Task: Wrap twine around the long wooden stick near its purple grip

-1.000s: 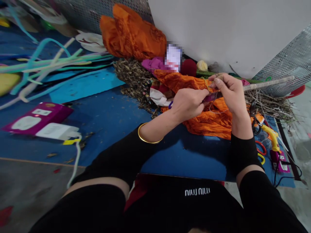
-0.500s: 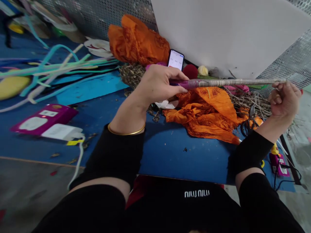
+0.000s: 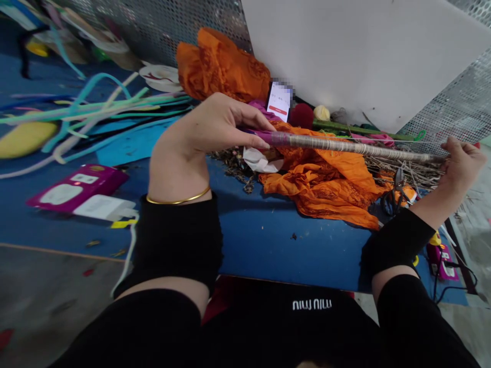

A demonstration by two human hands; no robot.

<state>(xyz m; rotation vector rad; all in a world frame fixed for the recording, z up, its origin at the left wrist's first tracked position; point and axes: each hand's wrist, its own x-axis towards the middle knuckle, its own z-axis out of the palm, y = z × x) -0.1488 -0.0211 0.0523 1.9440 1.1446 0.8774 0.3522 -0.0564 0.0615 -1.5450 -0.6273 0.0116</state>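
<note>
A long stick (image 3: 345, 146) wound with pale thread is held level above the table. Thumb and fingers of my left hand (image 3: 209, 125) pinch its purple left end. At the far right end, my right hand (image 3: 462, 164) is closed, fingertips pinched together around the tip. A fine thread (image 3: 399, 140) runs just above the stick towards those fingertips; whether they grip it as well I cannot tell. Beneath the stick lies a crumpled orange cloth (image 3: 326, 191), with a white tissue (image 3: 263, 160) at its left and black-handled scissors (image 3: 395, 194) at its right.
Rolled orange cloth (image 3: 224, 66) and a lit phone (image 3: 279, 100) stand at the back, near a white board (image 3: 345, 56). Pastel fuzzy stems (image 3: 103, 110) and a purple box (image 3: 79, 186) with a white cable lie left. Dry twigs (image 3: 418, 171) are at the right.
My left hand has moved left, with the purple end. The stick's right end has dropped a little, tilting it slightly down to the right, and the thread above it shows now.
</note>
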